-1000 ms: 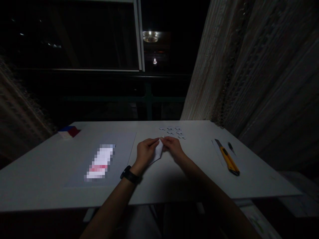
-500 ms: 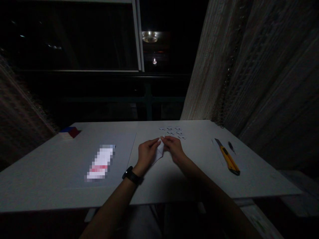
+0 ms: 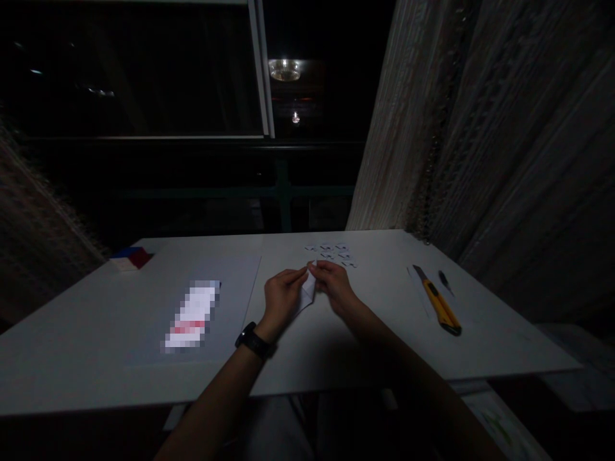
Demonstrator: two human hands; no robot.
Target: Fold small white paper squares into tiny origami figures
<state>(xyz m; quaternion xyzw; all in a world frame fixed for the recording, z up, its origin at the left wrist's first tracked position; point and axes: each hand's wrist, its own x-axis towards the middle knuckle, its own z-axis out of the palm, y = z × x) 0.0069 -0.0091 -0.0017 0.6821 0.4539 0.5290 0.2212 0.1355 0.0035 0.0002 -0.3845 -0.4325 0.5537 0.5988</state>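
Observation:
A small piece of folded white paper (image 3: pixel 307 292) is held up over the middle of the table, its tip pointing away from me. My left hand (image 3: pixel 283 293), with a dark watch (image 3: pixel 254 340) on the wrist, pinches the paper's left side. On the other side, my right hand (image 3: pixel 335 285) has its thumb and fingers closed on the paper near the tip. Both hands' fingertips nearly meet there, and they hide part of the folds. Several small marked paper pieces (image 3: pixel 327 248) lie just beyond my hands.
On the right lie a yellow utility knife (image 3: pixel 441 307) and a small dark pen-like object (image 3: pixel 444 280). A blurred-out bright rectangle (image 3: pixel 195 314) rests on a large pale sheet (image 3: pixel 240 301) at left. A blue, red and white cube (image 3: pixel 131 257) stands at the table's (image 3: pixel 77 346) far left.
The view has shifted slightly. My fingers have moved a little at the paper's tip, which shows more plainly above them. Both hands keep hold of the folded paper.

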